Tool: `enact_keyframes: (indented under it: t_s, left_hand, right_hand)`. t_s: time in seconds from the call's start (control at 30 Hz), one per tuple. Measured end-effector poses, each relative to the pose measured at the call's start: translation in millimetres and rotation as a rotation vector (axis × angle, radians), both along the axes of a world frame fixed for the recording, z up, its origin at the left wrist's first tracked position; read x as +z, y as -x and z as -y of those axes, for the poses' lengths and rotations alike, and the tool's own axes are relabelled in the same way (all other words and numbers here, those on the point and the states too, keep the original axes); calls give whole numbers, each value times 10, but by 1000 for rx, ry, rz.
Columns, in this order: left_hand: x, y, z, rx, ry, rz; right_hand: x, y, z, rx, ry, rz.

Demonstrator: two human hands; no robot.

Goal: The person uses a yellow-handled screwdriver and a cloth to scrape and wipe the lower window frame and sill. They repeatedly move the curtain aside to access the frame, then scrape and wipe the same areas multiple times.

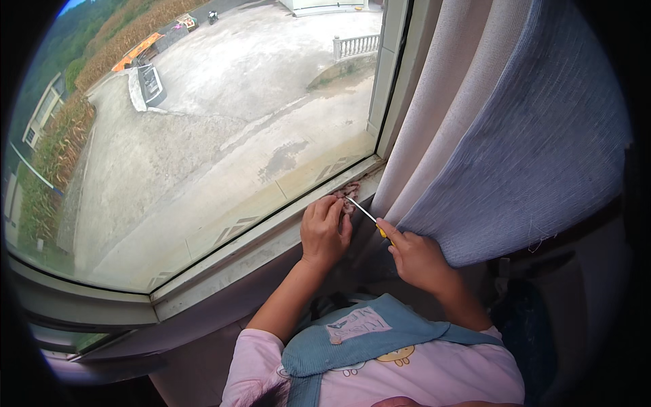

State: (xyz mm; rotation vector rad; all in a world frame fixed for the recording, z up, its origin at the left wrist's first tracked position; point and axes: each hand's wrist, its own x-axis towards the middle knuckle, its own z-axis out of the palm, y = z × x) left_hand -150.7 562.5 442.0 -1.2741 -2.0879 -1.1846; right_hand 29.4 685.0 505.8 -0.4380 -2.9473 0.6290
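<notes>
My right hand [414, 254] grips a screwdriver [362, 208] by its yellow handle. The thin metal shaft points up and left, and its tip touches a crumpled pinkish-brown cloth [350, 191] on the window sill near the frame's corner. At the cloth's lower left is my left hand [325, 224], fingers bent and touching its edge; whether they pinch the cloth is hidden by the fingers themselves.
A large glass pane [229, 142] rises behind the light window sill [229, 264]. Close to the right of my hands hang a pale curtain [432, 117] and a blue-grey curtain [529, 147]. Below is a blue corduroy bag or apron piece [366, 333] against the torso.
</notes>
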Motion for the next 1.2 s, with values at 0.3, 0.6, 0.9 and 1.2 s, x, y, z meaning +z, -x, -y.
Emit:
enact_keyframes:
  t_s: [0.3,0.6,0.9,1.2]
  left_hand:
    - [-119,82,-13,58,50,-97]
    - [-183,103,-80,133,32,-109]
    - [-72,-23,-200,-181,10,-33]
    - [-278,-7,-648,-173,162,-207]
  right_hand:
    - [-131,-48,-228,-228,-38,30]
    - [153,-110,-61,-36,21,-22]
    - [-39,57,46,-102,-120,86]
    - [-49,108,37,-103,-198,102]
